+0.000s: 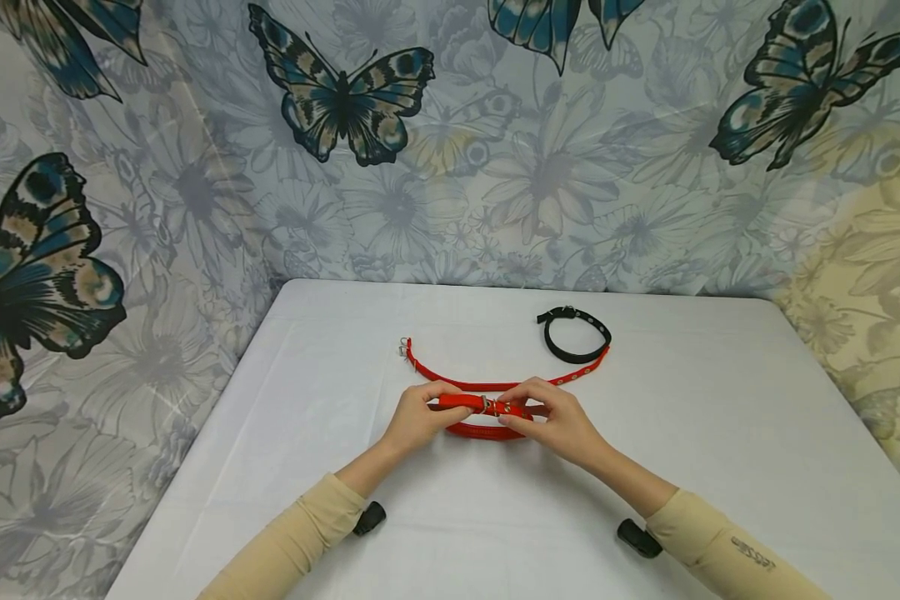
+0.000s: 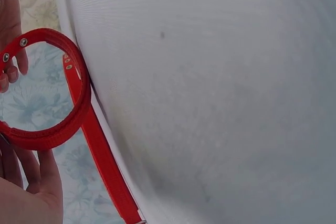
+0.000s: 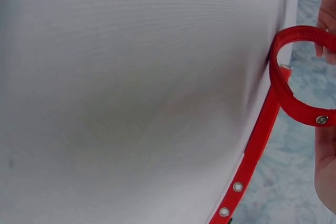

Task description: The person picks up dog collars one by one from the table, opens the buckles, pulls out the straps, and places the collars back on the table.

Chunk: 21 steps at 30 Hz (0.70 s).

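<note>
Both hands hold a red collar [image 1: 487, 432] that is bent round into a loop, with its metal buckle at the near top between the hands. My left hand [image 1: 412, 417] pinches the band left of the buckle. On the other side, the fingers and thumb of my right hand [image 1: 562, 421] pinch the strap by the buckle. In the left wrist view the looped collar [image 2: 81, 108] shows metal eyelets along its strap. Behind the hands a second red collar [image 1: 487, 387] lies unfastened in a shallow curve, its buckle at the left end.
A black collar [image 1: 570, 360], closed into a ring, lies at the back right and meets the eyelet end of the second red collar. A white cloth [image 1: 330, 333] covers the table. Butterfly-printed fabric [image 1: 390, 225] hangs behind and at the sides.
</note>
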### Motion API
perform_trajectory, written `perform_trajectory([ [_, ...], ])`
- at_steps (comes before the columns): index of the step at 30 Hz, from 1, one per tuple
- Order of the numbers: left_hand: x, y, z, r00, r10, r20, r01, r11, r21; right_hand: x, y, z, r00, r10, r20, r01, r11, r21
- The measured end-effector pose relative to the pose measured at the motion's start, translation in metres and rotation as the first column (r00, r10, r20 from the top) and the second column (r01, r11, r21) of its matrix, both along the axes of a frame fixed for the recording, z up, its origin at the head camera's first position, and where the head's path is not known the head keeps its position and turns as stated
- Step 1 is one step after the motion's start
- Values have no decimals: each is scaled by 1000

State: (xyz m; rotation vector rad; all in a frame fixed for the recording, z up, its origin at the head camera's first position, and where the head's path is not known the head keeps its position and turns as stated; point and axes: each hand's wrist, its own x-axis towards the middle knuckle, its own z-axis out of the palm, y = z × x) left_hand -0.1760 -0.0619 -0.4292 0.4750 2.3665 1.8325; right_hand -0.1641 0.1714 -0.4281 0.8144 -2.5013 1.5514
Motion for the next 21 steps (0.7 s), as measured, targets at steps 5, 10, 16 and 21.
perform_trajectory([
  [5, -10, 0, -22, 1000, -3, -10, 3, 1000, 23, -12, 4, -22, 1000, 0, 12, 0, 1000, -6],
  [10, -15, -1, -36, 1000, 11, -19, -11, 1000, 1, -12, 3, -24, 1000, 8, -27, -8, 1000, 6],
  [16, -15, -2, -36, 999, 1, -35, -1, 1000, 6, -4, -2, -8, 995, 39, -96, -39, 999, -2],
  [21, -16, -2, -36, 998, 3, -63, -3, 1000, 4, -10, 4, -24, 994, 35, -106, -34, 999, 17],
])
